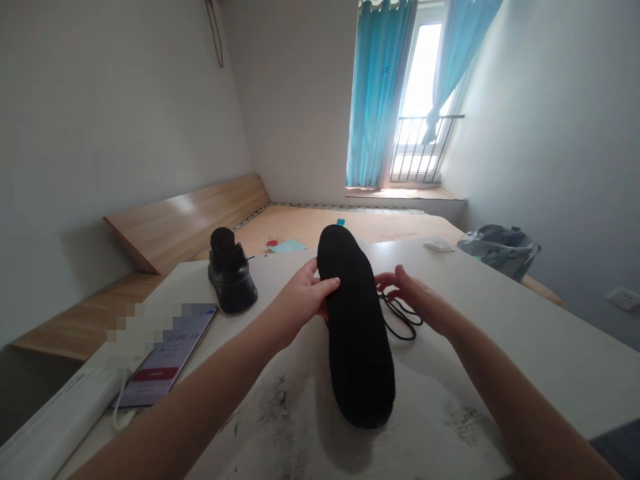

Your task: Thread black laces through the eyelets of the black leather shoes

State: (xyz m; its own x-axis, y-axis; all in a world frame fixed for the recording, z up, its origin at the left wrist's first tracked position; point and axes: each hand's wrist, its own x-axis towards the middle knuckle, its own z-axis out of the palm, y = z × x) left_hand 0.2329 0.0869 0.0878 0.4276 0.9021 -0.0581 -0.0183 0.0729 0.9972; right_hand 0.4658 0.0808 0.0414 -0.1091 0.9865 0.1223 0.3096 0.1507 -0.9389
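While the left hand [303,293] clamps a black insole [355,320] by its left edge, thumb on the face towards the camera and other fingers partly hidden behind, the insole is tilted over the middle of the white surface [240,440], long end towards the camera, shadow below. Dark smudges [280,400] mark the surface nearby. Near left: white cable [120,400] and smartphone [167,363], timer on screen, red button. Right hand [417,293] is beside the insole's right edge, fingers apart and slightly bent; can't tell if the tips touch it. Black lace [405,323] loops just under that hand. Black shoe [234,277] stands past the phone, left of the insole. Further off: clear plastic packet [439,246] on the surface, grey bag [500,247] at right, bed [400,227], wooden headboard [190,213]. At the back, teal curtains [377,100] flank a bright window [424,73].
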